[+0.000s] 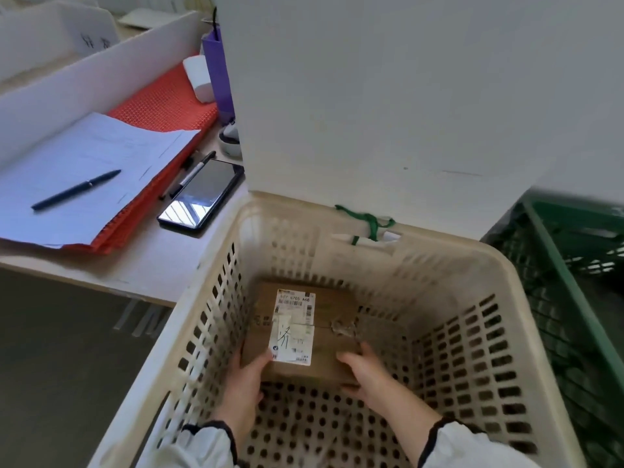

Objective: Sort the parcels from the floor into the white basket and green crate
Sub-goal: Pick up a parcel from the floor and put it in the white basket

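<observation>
A brown cardboard parcel (324, 319) with a white shipping label lies low inside the white perforated basket (472, 265), near its bottom. My left hand (248, 374) grips the parcel's near left corner, thumb on top. My right hand (363, 369) grips its near right corner. Both forearms reach down into the basket. To the right of the basket stands the green crate (570, 282), only partly in view.
A desk (152, 271) on the left carries papers with a blue pen (76, 190), a red mesh folder, a black phone (202, 194) and a purple bag. A white wall panel rises behind the basket. Dark floor (60, 366) lies at lower left.
</observation>
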`<move>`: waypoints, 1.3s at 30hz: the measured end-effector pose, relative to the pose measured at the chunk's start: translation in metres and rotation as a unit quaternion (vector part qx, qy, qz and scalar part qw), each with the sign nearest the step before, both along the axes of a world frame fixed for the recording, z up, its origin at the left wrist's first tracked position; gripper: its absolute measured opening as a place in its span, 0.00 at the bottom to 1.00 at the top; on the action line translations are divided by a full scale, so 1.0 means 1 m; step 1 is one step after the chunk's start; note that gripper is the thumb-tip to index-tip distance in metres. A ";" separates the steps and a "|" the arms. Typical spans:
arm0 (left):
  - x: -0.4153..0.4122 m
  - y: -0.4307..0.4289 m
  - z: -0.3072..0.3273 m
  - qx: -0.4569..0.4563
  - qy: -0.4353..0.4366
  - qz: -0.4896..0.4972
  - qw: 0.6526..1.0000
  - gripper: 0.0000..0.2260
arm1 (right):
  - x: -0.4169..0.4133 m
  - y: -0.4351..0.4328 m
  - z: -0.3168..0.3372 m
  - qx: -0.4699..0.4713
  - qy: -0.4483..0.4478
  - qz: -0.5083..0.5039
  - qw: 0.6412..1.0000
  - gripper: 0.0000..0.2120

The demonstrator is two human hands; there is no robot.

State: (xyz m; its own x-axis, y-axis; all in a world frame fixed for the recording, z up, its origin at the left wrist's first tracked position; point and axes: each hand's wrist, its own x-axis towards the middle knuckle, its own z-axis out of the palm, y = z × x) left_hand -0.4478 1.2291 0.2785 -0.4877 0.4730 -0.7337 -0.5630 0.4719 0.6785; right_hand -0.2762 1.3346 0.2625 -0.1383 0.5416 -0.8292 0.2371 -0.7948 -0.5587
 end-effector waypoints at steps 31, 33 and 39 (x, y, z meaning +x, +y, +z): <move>0.008 0.007 0.025 -0.096 -0.058 0.161 0.981 0.24 | -0.012 -0.028 0.028 0.176 -0.161 0.098 0.966 0.37; 0.008 0.003 0.043 -0.069 -0.016 0.095 0.993 0.28 | -0.008 -0.033 0.051 0.215 -0.140 0.112 0.960 0.38; 0.011 -0.016 0.115 0.016 0.234 -0.218 0.947 0.33 | -0.007 -0.052 0.127 0.303 -0.180 0.204 0.913 0.39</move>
